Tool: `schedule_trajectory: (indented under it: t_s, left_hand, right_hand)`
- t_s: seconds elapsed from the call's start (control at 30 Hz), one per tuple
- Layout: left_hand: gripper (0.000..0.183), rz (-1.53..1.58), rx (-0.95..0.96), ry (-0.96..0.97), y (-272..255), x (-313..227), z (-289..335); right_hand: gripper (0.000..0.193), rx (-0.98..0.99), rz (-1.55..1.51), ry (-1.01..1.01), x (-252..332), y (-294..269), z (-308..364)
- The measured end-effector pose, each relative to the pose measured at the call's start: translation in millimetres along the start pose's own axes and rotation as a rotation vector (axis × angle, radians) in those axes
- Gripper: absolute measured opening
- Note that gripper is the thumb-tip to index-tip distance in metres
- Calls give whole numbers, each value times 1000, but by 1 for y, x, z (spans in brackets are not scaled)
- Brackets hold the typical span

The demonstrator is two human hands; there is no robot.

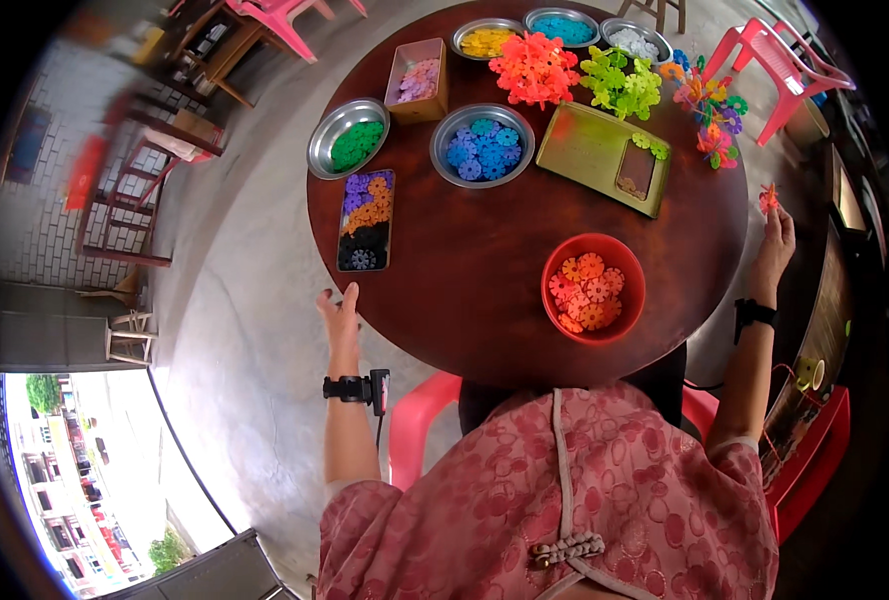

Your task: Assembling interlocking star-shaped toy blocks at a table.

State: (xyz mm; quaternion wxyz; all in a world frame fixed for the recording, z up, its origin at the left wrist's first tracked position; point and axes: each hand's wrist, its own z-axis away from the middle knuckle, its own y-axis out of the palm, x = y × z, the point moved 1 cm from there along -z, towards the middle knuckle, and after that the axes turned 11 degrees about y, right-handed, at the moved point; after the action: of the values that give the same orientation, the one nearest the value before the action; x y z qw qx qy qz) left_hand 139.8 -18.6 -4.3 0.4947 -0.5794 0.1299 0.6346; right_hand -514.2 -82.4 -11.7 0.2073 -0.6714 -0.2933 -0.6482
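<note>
My right hand (777, 238) is off the right side of the round table, its fingers closed on a small cluster of red-orange notched plastic discs (769, 197). At the table's left edge, my left hand (340, 318) is empty, with thumb and fingers apart. Just beyond it lies a rectangular tray (393, 232) of purple, orange and black discs. A red bowl (595, 243) on the near right of the table holds loose orange and coral discs (590, 290). Toward the far side stand a red-orange ball of joined discs (535, 70) and a yellow-green one (620, 82).
The brown round table (465, 300) also bears a metal bowl of blue discs (483, 146), a bowl of green discs (357, 146), a cardboard box (420, 107), and a green tray (590, 165). Multicoloured joined discs (715, 125) stand at right. A pink chair (780, 70) is beyond.
</note>
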Motion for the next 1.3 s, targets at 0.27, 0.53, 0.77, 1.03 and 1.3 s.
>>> schedule_trajectory:
  t_s: [0.27,0.53,0.77,1.03,1.3]
  left_hand:
    - [23,142,246,886,49,-78,53]
    - [42,367,964,724,126,-107,134]
    - [39,658,1045,344,131,-87,121]
    - [32,805,1112,57,126,-76,106]
    - [27,968,912,17,120,-76,87]
  right_hand:
    - [5,757,310,-76,104,88,140]
    - [9,1062,522,-420,121,151,221]
    - [8,1079,459,-350,109,161,231]
    - [12,1148,543,-412,107,167,229]
    - [10,1025,949,-402,104,141,221]
